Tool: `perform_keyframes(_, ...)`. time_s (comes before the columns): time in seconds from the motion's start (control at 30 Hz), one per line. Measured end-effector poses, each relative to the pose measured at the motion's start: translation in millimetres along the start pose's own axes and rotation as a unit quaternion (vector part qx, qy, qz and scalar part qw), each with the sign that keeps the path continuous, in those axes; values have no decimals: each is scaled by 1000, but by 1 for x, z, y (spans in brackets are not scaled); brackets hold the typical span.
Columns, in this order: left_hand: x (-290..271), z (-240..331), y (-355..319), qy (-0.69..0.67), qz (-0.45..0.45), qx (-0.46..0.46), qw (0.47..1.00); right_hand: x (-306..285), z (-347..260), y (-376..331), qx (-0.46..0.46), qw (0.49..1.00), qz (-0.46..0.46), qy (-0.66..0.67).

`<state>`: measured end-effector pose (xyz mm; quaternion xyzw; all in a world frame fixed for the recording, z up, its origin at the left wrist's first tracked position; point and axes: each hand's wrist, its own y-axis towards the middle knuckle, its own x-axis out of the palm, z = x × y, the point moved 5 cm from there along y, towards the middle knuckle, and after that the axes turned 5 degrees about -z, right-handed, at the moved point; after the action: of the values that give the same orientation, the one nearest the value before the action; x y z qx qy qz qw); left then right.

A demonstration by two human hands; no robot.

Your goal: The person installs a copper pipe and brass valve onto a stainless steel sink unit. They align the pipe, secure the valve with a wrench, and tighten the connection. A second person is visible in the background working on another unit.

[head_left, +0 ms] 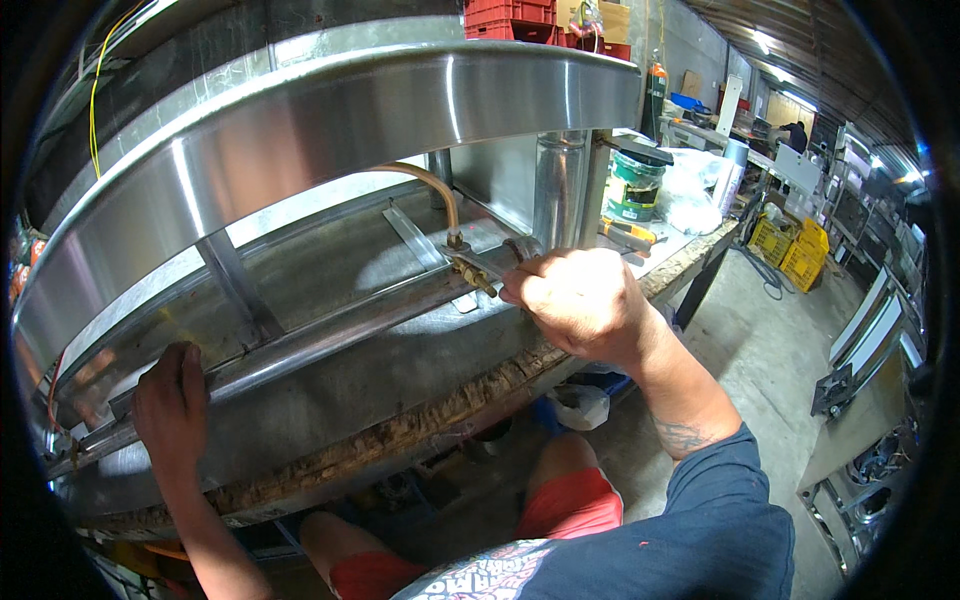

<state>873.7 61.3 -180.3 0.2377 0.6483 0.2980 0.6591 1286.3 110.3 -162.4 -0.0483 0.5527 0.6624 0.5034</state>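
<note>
A steel frame with a broad polished band lies across the bench. A round steel pipe runs along its near side. My left hand is closed over the left end of this pipe. Near its right end, a bent copper tube comes down into a brass fitting. My right hand is closed around a flat metal wrench, whose far end meets the fitting. Most of the wrench handle is hidden inside my fist.
The bench has a rough, worn wooden edge. To the right stand a green tub, orange-handled pliers, a spray can and clear plastic wrap. Yellow crates rest on the floor. Red crates are stacked behind.
</note>
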Motion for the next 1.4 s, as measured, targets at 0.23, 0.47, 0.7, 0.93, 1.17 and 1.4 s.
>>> perform_keyframes(0.23,0,-3,1,-21,-35,-11,999,-11,0,-1,10,999,-11,-39)
perform_keyframes(0.47,-1,-4,-1,-22,-13,-10,1000,-4,6,3,-4,1000,6,-20)
perform_keyframes(0.7,-1,-2,0,-23,-32,-19,999,-7,2,4,-2,999,-14,-41)
perform_keyframes(0.93,0,-1,1,-21,-40,-17,999,-3,1,1,-2,999,-4,-41)
perform_keyframes(1.17,3,-5,2,-27,-54,-23,998,-5,9,-11,-30,995,46,85)
perform_keyframes(1.4,-1,1,-2,27,22,9,999,-15,-10,2,-80,996,49,-15)
